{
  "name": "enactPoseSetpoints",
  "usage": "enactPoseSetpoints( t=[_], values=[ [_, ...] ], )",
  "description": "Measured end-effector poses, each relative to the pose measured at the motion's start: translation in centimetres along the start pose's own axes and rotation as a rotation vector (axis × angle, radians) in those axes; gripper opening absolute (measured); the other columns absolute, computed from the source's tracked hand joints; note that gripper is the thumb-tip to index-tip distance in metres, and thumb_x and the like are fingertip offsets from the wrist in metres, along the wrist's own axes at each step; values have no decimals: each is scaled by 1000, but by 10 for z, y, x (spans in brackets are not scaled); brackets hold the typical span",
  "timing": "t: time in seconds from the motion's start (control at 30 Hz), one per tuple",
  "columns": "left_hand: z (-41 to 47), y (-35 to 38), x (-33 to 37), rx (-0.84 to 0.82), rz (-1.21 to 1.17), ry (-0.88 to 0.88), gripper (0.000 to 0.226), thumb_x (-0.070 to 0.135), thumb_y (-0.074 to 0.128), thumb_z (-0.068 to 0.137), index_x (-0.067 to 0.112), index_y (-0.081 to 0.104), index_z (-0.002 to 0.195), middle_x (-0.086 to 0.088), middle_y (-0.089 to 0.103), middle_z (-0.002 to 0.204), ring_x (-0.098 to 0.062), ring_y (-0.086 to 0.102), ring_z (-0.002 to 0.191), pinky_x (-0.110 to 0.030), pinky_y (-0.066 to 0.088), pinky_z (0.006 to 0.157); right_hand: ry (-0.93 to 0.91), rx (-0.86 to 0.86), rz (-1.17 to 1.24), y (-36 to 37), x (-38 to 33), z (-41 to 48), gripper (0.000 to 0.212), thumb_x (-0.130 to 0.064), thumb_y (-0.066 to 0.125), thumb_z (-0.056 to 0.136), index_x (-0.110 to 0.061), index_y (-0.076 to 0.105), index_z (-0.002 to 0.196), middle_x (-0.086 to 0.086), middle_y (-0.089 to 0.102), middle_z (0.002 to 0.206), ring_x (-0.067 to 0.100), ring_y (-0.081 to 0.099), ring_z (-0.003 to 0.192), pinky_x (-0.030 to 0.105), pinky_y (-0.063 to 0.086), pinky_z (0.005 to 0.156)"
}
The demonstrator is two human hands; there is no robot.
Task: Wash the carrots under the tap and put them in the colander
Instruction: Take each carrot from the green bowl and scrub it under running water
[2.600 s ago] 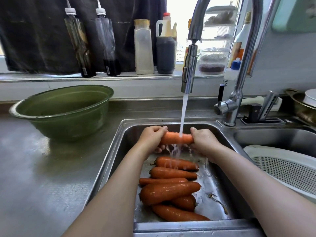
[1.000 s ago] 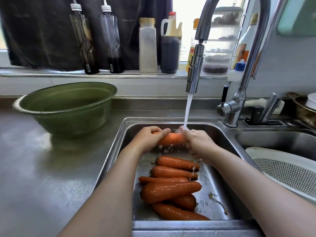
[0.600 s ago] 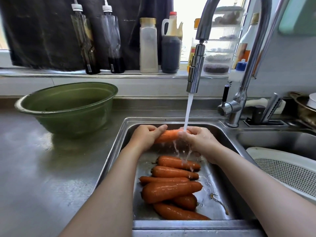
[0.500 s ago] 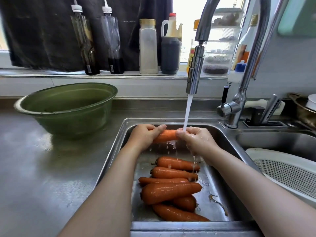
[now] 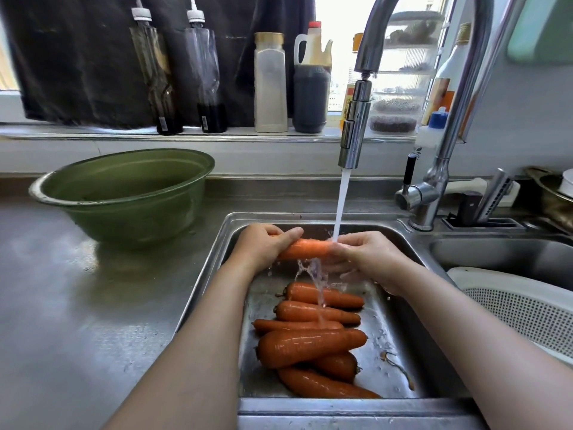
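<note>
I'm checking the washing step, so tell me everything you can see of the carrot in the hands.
The carrot is orange, smooth and wet, held roughly level over the far end of the sink. The left hand grips its left end and the right hand its right end, hiding both tips. Water lands near its right end and runs off below onto the loose carrots.

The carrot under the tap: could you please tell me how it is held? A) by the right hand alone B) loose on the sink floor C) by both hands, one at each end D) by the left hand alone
C: the left hand grips one end of the carrot and the right hand the other, under the water from the tap.
</note>
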State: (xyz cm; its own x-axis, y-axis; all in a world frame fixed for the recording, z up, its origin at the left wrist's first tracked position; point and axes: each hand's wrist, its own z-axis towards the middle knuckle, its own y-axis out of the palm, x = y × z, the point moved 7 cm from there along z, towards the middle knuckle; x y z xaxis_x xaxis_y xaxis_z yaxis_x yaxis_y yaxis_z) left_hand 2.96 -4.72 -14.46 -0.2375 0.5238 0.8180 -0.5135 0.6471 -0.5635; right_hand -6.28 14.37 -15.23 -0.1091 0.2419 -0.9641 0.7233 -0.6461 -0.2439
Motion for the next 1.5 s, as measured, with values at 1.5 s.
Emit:
enactPoseSetpoints(
  t=[1.5],
  values=[
    [5, -2, -7, 57, -47, -12, 44, 59, 69, 90, 20, 74, 71, 6, 65, 69, -12, 60, 72, -27, 38, 62, 157, -10, 300, 8, 5, 2, 33, -12, 71, 95, -6, 67, 127, 20, 77, 108, 31, 76, 102, 44, 64, 87]
  ],
)
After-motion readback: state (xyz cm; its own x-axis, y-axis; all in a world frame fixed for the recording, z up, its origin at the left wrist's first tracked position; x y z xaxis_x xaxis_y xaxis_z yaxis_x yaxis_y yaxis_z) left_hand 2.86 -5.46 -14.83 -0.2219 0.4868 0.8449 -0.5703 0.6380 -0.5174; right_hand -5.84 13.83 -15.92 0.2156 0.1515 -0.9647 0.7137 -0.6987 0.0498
